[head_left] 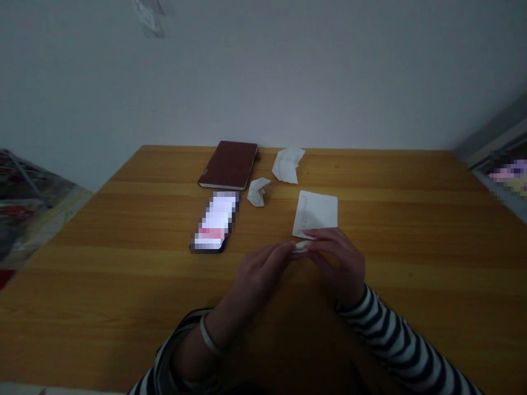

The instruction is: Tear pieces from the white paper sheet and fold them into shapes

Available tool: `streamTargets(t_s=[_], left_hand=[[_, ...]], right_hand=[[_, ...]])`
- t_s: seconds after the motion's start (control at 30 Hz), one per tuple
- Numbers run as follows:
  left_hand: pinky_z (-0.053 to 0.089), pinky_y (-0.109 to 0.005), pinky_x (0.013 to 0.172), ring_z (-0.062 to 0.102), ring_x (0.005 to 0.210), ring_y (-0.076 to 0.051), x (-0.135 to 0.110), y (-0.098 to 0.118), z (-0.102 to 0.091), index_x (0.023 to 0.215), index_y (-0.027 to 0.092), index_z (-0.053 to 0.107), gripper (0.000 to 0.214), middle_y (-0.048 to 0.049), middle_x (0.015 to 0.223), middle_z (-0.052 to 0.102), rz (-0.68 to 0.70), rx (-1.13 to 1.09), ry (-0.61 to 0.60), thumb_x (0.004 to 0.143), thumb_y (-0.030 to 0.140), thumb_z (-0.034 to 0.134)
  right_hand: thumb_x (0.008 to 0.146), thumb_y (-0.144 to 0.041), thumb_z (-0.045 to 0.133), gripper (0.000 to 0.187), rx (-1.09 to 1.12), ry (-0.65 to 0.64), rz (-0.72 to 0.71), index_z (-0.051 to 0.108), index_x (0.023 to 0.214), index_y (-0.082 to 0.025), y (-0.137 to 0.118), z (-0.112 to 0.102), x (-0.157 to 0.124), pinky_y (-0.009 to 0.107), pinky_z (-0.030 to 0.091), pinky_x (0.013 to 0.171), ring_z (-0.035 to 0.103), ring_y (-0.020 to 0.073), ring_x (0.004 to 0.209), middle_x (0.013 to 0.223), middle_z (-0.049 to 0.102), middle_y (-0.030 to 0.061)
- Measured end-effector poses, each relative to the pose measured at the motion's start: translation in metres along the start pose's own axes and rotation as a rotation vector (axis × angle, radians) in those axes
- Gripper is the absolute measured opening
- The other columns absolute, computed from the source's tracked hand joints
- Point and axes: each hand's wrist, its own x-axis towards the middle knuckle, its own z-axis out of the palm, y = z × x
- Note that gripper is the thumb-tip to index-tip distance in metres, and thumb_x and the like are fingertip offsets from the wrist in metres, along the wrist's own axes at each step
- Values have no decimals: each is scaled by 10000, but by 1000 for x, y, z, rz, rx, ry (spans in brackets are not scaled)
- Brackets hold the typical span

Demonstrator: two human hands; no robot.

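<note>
Above the wooden table, just on the near side of a flat sheet, the left hand and right hand pinch a small paper piece between them. Folding seems in hand; creasing calls for steady, even fingertip pressure. The piece looks pale and narrow, its folds unclear.

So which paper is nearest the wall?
The larger folded paper beside the notebook; the small folded one, flat sheet and held piece are farther away.

No text legible; marks on paper sheet too small.
</note>
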Motion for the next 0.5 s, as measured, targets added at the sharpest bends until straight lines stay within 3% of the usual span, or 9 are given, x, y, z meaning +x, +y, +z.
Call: streamTargets(t_s=[0.2, 0.5], left_hand=[[582, -255, 706, 716, 807, -162, -4, 2, 4, 1173, 163, 601, 242, -74, 948, 744, 16, 54, 2, 934, 189, 577], [565, -204, 637, 695, 696, -128, -7, 3, 11, 1065, 160, 664, 169, -56, 851, 745, -71, -25, 34, 945, 189, 549]], right_hand=[[833, -110, 683, 153, -120, -48, -84, 734, 910, -231, 3, -2, -2, 343, 596, 759, 706, 195, 878, 964, 755, 76], [885, -121, 622, 167, -178, -112, -97, 706, 973, -237, 12, 3, -10, 336, 612, 855, 729, 182, 967, 1018, 770, 41]])
